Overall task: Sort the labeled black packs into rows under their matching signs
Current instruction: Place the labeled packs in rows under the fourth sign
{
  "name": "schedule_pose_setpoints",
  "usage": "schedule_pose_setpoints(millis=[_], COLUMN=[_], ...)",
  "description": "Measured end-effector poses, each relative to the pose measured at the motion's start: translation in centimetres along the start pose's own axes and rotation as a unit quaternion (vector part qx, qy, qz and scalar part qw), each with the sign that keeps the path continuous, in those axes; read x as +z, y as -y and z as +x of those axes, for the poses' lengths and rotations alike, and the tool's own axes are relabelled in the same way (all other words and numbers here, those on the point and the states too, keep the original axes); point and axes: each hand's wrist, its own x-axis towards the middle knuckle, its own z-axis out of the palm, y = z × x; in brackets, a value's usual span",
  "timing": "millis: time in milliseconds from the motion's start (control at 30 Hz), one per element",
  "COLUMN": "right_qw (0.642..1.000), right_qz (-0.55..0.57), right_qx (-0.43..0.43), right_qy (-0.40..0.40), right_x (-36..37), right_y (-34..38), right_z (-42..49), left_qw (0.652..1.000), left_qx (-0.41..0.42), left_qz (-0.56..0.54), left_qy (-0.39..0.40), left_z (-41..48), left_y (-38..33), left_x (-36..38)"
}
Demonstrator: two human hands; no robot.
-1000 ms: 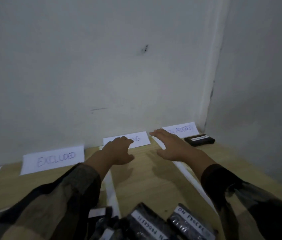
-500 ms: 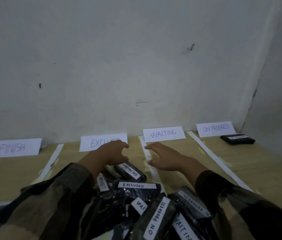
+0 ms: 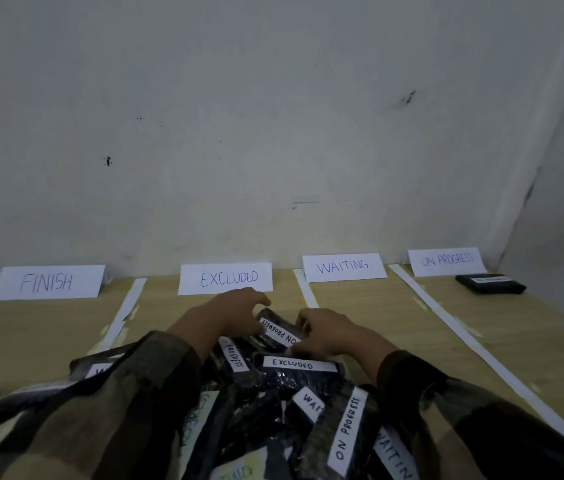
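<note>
Lanes: white tape strips (image 3: 446, 323) split my desk (image 3: 394, 327) into 4 lanes, w/ a paper sign at the head of each, against the wall (image 3: 273, 133).
Signs, L to R: FINISH sign (image 3: 46, 282), EXCLUDED sign (image 3: 226, 278), WAITING sign (image 3: 342, 266), ON PROGRESS sign (image 3: 446, 260).
ON PROGRESS lane: 1 lone pack (image 3: 490, 284) lies flat just under its sign, label up, well apart from my hands.
Pile (image 3: 284, 393): the other black packs are heaped at the near edge, mostly in the EXCLUDED lane. Pile spills L into the FINISH lane and R toward the WAITING lane. Labels I can read: EXCLUDED, WAITING, ON PROGRESS.
Top pack (image 3: 278, 332): labelled ON PROGRESS, askew at the pile's far edge, below the EXCLUDED sign, betw. both hands.
L hand (image 3: 230, 317): fingers curled over the top pack's far-L end, gripping it.
R hand (image 3: 329, 332): fingertips curled onto its near-R end, holding it too.
EXCLUDED pack (image 3: 299, 368): label up, just under my R hand, right beside the top pack.
</note>
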Motion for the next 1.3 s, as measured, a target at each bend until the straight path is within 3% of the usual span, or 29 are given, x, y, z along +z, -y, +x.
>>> schedule_pose_setpoints(millis=[167, 333, 500, 567, 667, 767, 833, 933, 1100, 1300], right_qw=[0.988, 0.963, 0.926, 0.908, 0.917, 0.928, 0.929, 0.94, 0.948, 0.947], right_qz=[0.107, 0.172, 0.25, 0.278, 0.27, 0.221, 0.184, 0.112, -0.002, -0.087], right_qx=[-0.031, -0.099, -0.136, -0.116, -0.092, -0.1, -0.11, -0.122, -0.137, -0.124], right_qy=[-0.11, -0.18, -0.248, -0.292, -0.278, -0.283, -0.302, -0.298, -0.288, -0.283], right_x=[-2.2, -5.1, -6.3, -6.0, -5.3, -4.8, -5.0, -6.0, -7.7, -9.4], right_y=[0.3, 1.5, 2.6, 2.7, 2.6, 2.5, 2.4, 1.9, -0.6, -5.3], right_z=[-0.3, -0.5, -0.3, 0.1, 0.3, 0.4, 0.4, 0.3, -0.2, -1.3], left_qw=[0.998, 0.982, 0.959, 0.919, 0.802, 0.723, 0.702, 0.733, 0.755, 0.894], left_qx=[0.034, 0.054, -0.002, -0.051, -0.13, -0.141, -0.143, -0.148, -0.14, -0.081], left_qz=[-0.024, -0.136, -0.214, -0.345, -0.566, -0.67, -0.692, -0.654, -0.617, -0.421], left_qy=[-0.045, -0.119, -0.187, -0.187, -0.143, -0.096, -0.086, -0.114, -0.17, -0.135], left_z=[0.1, -0.1, 0.0, -0.1, -0.2, -0.1, 0.1, 0.5, 1.3, 3.1], left_y=[-0.6, -1.3, -1.7, -2.0, -2.1, -1.7, -1.6, -1.6, -1.9, -5.0], left_x=[-0.4, -1.4, -2.7, -3.2, -4.1, -4.5, -4.5, -4.6, -4.7, -4.4])
